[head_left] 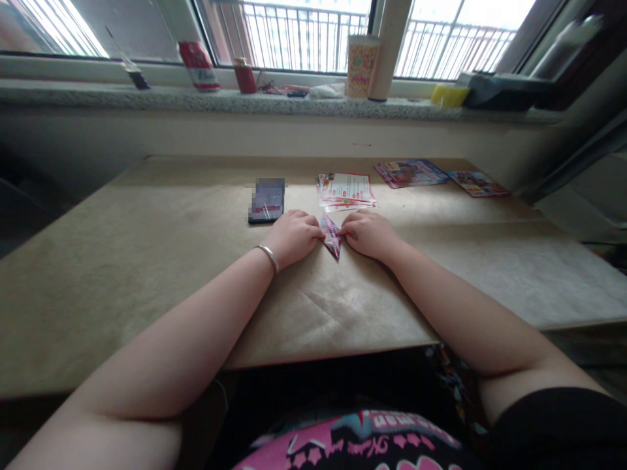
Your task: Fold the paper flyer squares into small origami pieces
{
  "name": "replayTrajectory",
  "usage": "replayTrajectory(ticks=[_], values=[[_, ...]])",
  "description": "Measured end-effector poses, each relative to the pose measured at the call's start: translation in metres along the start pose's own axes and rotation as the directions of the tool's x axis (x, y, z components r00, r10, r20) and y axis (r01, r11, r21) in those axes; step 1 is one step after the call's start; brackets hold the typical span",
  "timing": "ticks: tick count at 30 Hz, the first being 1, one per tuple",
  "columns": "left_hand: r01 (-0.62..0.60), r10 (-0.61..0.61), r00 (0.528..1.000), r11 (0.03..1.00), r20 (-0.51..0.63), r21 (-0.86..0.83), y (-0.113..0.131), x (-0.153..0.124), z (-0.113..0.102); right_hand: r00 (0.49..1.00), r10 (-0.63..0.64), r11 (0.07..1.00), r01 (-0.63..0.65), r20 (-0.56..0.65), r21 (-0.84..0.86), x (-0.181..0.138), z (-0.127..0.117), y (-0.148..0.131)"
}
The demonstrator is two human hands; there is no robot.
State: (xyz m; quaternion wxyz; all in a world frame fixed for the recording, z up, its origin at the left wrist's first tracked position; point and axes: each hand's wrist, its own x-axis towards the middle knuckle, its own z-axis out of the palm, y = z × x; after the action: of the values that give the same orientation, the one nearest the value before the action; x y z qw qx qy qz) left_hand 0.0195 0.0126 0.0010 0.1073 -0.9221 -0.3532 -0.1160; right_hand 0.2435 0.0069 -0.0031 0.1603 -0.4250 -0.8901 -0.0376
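A small sheet of printed paper folded to a pointed kite shape (332, 239) lies on the table between my hands, one tip towards me. My left hand (297, 234), with a silver bangle on its wrist, pinches the paper's left edge. From the other side, the curled fingers of my right hand (368, 233) grip its right edge. Just beyond the paper is a stack of printed sheets (347, 188) with red borders. A dark phone (268, 199) lies beside my left hand, its screen partly blurred out.
Colourful printed booklets (414, 172) lie at the table's back right, with another booklet (477, 183) beside them. On the stone windowsill (294, 103) stand a red and white can (198, 65), a red bottle (244, 76), a patterned cup (362, 66) and a yellow item (449, 96). The table's front edge (333, 357) is close to my body.
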Motion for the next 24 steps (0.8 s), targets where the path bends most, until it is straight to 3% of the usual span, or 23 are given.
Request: replayTrajectory(ticks=[12,19,24], values=[[0.053,-0.052,0.998,0.998,0.045,-0.039,0.000,-0.005,-0.003,0.997,0.081,0.997,-0.081,0.017,0.002,-0.004,-0.002,-0.005],[0.014,-0.016,1.000,0.994,-0.017,-0.113,0.007,-0.006,-0.004,0.989,0.146,0.989,-0.146,0.022,0.014,-0.007,-0.010,-0.020],[-0.029,0.012,0.996,0.982,-0.087,-0.188,0.010,-0.006,0.000,0.995,0.089,0.996,-0.089,0.033,-0.021,-0.007,-0.007,-0.022]])
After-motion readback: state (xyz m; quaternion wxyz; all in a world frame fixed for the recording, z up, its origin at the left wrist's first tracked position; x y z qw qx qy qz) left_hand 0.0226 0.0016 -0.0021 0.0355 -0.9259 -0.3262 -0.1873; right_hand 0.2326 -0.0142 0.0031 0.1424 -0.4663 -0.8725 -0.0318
